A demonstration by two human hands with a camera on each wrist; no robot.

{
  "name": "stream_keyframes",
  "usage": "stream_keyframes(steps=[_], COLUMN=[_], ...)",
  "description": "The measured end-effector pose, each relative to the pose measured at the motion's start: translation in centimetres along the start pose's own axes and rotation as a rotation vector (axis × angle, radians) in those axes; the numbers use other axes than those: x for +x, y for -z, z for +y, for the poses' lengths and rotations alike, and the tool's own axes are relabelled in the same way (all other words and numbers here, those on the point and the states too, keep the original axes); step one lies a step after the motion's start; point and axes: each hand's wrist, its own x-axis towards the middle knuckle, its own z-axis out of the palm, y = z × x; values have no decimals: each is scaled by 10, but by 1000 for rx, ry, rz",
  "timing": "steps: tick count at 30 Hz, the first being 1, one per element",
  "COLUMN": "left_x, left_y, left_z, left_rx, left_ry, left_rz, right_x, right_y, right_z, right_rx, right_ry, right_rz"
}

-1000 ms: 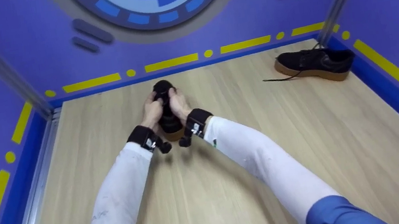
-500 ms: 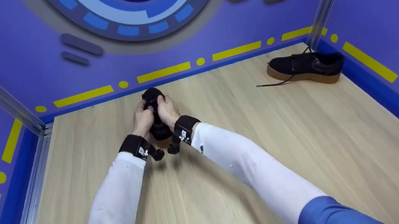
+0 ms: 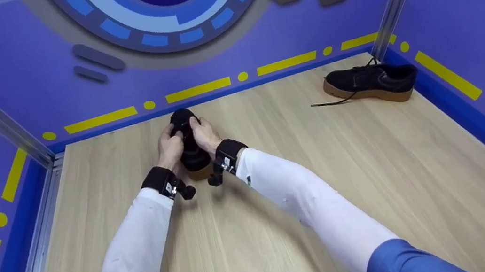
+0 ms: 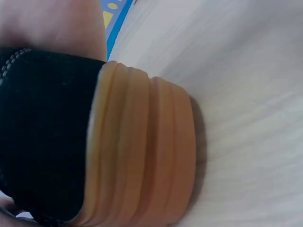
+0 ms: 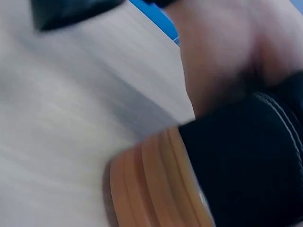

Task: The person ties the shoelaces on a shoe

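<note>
A black shoe (image 3: 193,156) with a brown sole stands on the wooden tabletop, toe toward the back wall, heel toward me. My left hand (image 3: 169,147) grips its left side, thumb on top near the lacing. From the other side my right hand (image 3: 205,134) holds the shoe, its thumb also on top. Whether the fingers pinch a lace is too small to tell. Both wrist views show the brown heel (image 4: 142,146) close up, resting on the table, with white stitching on the dark upper (image 5: 246,161).
A second black shoe (image 3: 370,82) with a brown sole lies at the back right, one loose lace (image 3: 333,103) trailing left on the tabletop (image 3: 287,253). Purple-blue panels (image 3: 159,81) and metal corner posts (image 3: 400,0) enclose the table at the back and sides.
The head view has tilted and shifted, so the scene sits lower and further left. Both hands stay on the shoe, with only slight shifts of the hands and wrists.
</note>
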Motion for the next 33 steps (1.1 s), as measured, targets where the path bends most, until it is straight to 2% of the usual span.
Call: stream_keyframes(steps=[3,7,9,14,17,20,24,27,30,33], left_x=[-10,-32,-43,-78,-108,-132,-153,-162,-170,-174], left_y=[6,18,20,18,20,19,12,5,1,-10], left_z=[6,18,25,35,35,39,45,46,43,42], left_rx=[82,292,369,444,512,573,566,559,606,683], left_ry=[-69,-190,-235,-274,-331,-413,-448,-438,-435,-455], left_rz=[12,-11,-52,-219,-290,-338,-416,-476,-512,-565], right_x=[-3,-18,-28,-61,-86,-106,-122,-128,-132,-132], right_y=[13,28,36,62,84,113,147,166,182,205], right_z=[-3,-11,-15,-14,-9,-5,-2,0,2,3], right_rx=[-41,-75,-20,148,106,-6,-115,-173,-256,-339], right_ry=[15,51,38,-79,-79,-12,78,125,168,202], right_rz=[-47,-127,-206,-407,-517,-595,-624,-623,-624,-602])
